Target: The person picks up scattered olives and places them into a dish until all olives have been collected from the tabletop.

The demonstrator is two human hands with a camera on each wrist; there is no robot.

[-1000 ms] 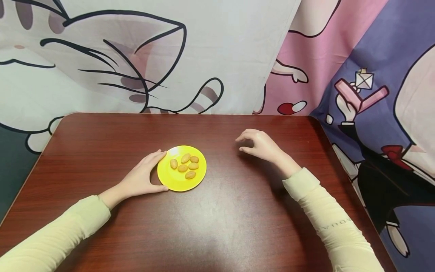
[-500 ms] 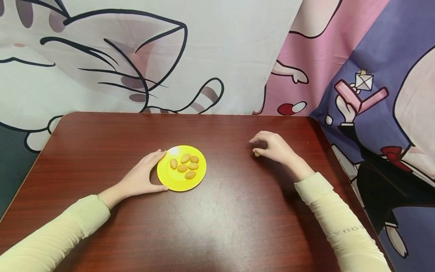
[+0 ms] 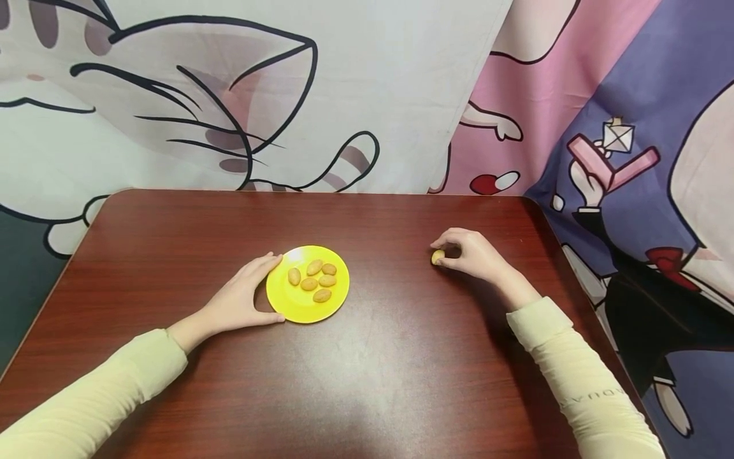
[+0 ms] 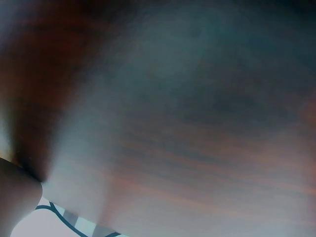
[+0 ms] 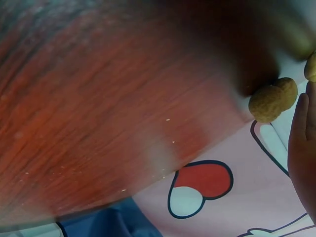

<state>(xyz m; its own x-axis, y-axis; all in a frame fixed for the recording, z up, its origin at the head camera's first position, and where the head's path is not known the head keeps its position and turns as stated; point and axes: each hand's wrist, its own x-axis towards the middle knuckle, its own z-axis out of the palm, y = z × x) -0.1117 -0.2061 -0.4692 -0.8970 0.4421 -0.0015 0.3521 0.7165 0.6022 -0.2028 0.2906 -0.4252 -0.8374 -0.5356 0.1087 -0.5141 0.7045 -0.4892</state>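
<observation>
A yellow plate [image 3: 281, 299] with several light-brown nuts [image 3: 322, 296] on it lies left of the middle of the table. My left hand [image 3: 235, 299] grips its left side, fingertips at the upper rim and thumb at the lower rim. Well to the right of the plate, my right hand [image 3: 478, 258] curls its thumb and fingers around a single nut [image 3: 438, 256] at the table surface. Lumpy brown nuts [image 5: 269, 102] show close to the fingers [image 5: 302, 133] in the right wrist view. The left wrist view is blurred and shows neither plate nor nuts.
The dark red-brown table [image 3: 355, 389] has its far edge just before a hanging cloth [image 3: 401, 95] with cartoon figures. More printed cloth [image 3: 516, 153], pink and blue, hangs at the back right and runs down beside the table's right edge.
My right hand has moved right and slightly nearer, and the single nut has come into view between its thumb and fingers. My left hand and the plate have stayed in place.
</observation>
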